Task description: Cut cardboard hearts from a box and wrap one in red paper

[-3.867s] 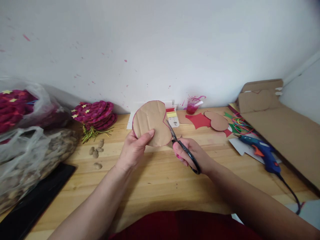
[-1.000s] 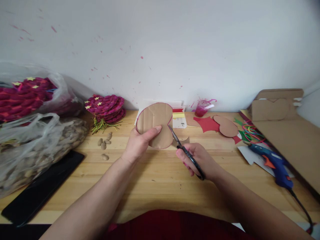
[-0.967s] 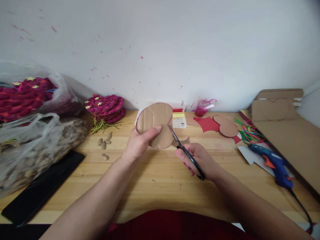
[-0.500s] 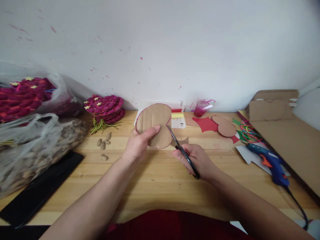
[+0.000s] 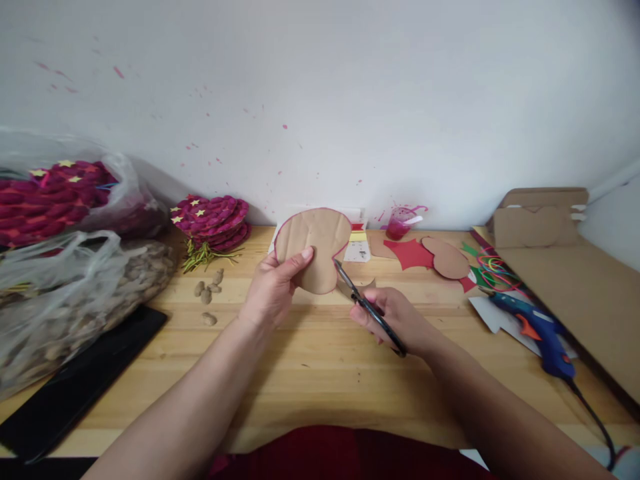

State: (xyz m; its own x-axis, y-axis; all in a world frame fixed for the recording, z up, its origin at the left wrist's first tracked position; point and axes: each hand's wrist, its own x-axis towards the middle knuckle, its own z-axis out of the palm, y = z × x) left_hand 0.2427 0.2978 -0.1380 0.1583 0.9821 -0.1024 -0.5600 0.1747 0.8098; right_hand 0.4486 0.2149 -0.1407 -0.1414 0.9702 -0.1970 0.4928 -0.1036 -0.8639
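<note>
A brown cardboard cutout [image 5: 320, 233] with two rounded lobes and a purple-marked edge is pinched in my left hand [image 5: 273, 287], thumb on top. My right hand [image 5: 390, 320] is closed round the black handles of a pair of scissors [image 5: 367, 303]. The scissor tips sit at the notch on the cutout's right side; whether they touch it I cannot tell. Below the blades, a curved cardboard scrap [image 5: 357, 290] shows in part. Behind the cutout lie white printed papers [image 5: 357, 250], partly hidden, with red and yellow strips.
On the left are a bag of peanuts [image 5: 125, 280], loose peanuts [image 5: 207, 293], a black slab [image 5: 95, 380] and purple braided pieces [image 5: 213, 217]. To the right are a cup of pink liquid [image 5: 397, 227], another cardboard cutout [image 5: 447, 259], a blue glue gun [image 5: 550, 340] and a cardboard box [image 5: 585, 287].
The cutout has turned slightly clockwise in my left hand, its upper lobe now further right. The scissors have drawn back a little to the right. The whole view has shifted slightly.
</note>
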